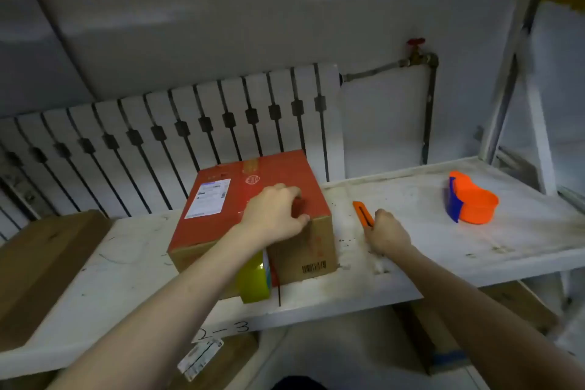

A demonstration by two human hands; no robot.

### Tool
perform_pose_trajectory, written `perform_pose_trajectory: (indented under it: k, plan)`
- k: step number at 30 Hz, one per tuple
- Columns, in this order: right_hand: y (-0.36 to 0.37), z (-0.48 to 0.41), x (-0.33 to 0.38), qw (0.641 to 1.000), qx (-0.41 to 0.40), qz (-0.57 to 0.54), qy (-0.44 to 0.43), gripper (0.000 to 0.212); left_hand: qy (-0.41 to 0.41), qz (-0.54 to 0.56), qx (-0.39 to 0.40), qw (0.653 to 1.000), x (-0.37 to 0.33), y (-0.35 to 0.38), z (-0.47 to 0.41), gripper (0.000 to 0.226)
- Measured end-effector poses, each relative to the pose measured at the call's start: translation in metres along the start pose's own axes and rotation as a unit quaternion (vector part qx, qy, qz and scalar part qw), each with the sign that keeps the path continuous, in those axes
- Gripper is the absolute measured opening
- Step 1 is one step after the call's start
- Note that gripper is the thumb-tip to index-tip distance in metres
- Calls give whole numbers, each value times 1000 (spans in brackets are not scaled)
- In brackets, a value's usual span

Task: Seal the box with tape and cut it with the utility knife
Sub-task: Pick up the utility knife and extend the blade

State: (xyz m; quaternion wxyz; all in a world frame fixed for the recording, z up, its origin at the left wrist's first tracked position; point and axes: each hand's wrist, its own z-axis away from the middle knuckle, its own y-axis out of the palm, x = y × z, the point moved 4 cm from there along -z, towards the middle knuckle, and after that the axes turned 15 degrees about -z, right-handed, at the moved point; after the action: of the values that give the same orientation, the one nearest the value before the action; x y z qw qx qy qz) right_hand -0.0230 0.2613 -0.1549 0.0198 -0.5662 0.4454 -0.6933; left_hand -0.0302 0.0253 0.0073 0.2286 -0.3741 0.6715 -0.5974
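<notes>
Cardboard box (253, 215) with a red top sits on the white bench (395, 244), a white shipping label (207, 198) stuck near its far left corner and a barcode printed on its near brown side. The left hand (275, 214) lies on the box top, fingers curled over the right edge, gripping the box. A yellow-green tape roll (254, 279) shows under the left forearm, against the box's near side. The right hand (387, 233) rests on the bench just right of the box, closed around the near end of the orange utility knife (364, 212). An orange and blue tape dispenser (470, 199) stands well apart to the right. A white radiator (158, 136) lines the wall behind.
</notes>
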Motion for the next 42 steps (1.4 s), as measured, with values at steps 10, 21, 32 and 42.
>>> perform_pose_trajectory:
  k: [10, 21, 32, 42]
  plan:
    - [24, -34, -6, 991, 47, 104, 77, 19, 29, -44, 24, 998, -8, 19, -21, 45]
    - [-55, 31, 57, 913, -18, -405, -39, 9, -16, 155, -3, 988, -17, -5, -8, 42]
    - [-55, 155, 177, 680, 319, -658, -48, 22, -138, 693, 40, 707, -30, -45, 30, 49]
    - [-30, 187, 200, 689, 352, -631, -62, 21, -147, 755, -2, 639, 8, -42, 57, 42]
